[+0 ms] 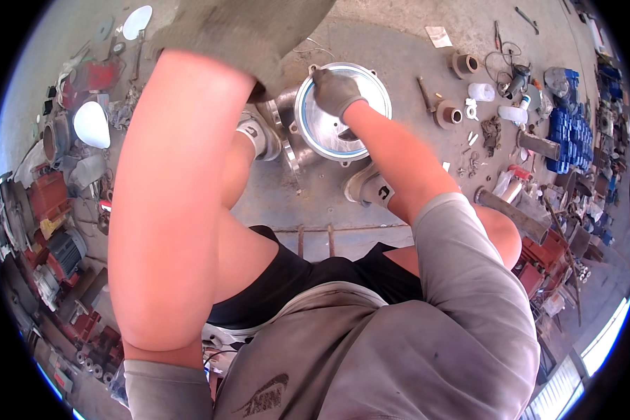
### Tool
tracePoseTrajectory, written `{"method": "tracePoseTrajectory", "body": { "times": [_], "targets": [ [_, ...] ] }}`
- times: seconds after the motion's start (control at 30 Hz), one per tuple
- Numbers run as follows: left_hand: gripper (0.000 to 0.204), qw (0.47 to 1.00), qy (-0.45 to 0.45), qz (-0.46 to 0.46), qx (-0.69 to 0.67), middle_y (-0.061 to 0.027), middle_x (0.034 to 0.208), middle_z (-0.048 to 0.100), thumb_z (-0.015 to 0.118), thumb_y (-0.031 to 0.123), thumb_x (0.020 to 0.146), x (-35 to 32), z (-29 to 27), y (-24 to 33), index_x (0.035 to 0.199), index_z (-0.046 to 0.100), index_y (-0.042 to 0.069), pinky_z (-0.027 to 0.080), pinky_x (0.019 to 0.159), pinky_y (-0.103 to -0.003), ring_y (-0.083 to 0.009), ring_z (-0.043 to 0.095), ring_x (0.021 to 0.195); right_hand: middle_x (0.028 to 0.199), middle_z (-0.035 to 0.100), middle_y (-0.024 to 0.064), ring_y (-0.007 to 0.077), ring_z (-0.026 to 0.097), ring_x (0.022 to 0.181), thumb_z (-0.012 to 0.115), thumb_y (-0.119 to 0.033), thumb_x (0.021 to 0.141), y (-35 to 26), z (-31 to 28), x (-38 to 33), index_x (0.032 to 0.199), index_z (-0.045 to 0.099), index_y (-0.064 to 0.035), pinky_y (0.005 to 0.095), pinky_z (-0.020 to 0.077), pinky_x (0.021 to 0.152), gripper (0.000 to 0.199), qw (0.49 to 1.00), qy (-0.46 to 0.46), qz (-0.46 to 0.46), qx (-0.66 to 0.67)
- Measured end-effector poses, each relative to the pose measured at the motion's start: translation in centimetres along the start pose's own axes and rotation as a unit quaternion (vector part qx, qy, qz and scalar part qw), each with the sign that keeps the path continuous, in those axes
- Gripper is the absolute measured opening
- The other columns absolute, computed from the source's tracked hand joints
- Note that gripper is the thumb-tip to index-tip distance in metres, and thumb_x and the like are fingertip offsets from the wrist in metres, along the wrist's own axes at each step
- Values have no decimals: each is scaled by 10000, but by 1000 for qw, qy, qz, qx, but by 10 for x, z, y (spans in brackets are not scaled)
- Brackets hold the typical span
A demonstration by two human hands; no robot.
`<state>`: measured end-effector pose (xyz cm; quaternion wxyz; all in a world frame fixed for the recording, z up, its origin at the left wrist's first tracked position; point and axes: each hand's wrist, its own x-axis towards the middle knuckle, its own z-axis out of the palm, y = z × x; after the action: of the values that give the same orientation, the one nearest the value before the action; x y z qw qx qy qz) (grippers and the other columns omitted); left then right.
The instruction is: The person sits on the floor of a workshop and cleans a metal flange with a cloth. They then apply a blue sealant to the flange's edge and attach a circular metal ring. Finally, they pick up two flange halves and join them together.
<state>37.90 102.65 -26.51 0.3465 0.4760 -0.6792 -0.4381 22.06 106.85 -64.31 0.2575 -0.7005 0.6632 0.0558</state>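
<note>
Between my feet lies a round flanged metal part [376, 129] with bolt lugs round its edge, perhaps a valve body. A blue ring [303, 134] runs just inside its rim, around a bright metal disc [329, 136]. My right hand [337, 92], in a grey work glove, is on the part's upper left, over the ring, fingers closed together; whatever they grip is hidden. My left hand [241, 35], also gloved, is raised very close to the camera at the upper left. It is blurred, and its fingers cannot be made out.
Metal pipe pieces [297, 150] lie beside the round part. At the right are rusty metal bushings [448, 114], a clear plastic cup [481, 92], a power tool [518, 80], blue plastic cases [570, 140] and a long pipe [511, 213]. Red machinery [49, 196] and an electric motor [66, 252] stand left.
</note>
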Motion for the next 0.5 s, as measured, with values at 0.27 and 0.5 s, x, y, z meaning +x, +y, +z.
{"method": "tracePoseTrajectory", "body": {
  "times": [0.27,0.5],
  "targets": [
    [460,988,41,30,148,-210,916,778,674,242,992,20,-1,17,1294,637,-104,583,895,-388,-304,760,1013,1109,767,213,408,754,1000,623,-372,1003,-46,33,-90,1199,692,-69,513,589,894,367,983,4,-97,157],
    [186,774,63,347,526,-207,1005,786,700,158,939,45,21,-24,1067,738,28,597,958,-423,-334,724,1093,1020,781,185,399,758,937,686,-276,998,-13,89,-173,1160,700,-104,496,600,832,236,958,60,5,281]
  ]
}}
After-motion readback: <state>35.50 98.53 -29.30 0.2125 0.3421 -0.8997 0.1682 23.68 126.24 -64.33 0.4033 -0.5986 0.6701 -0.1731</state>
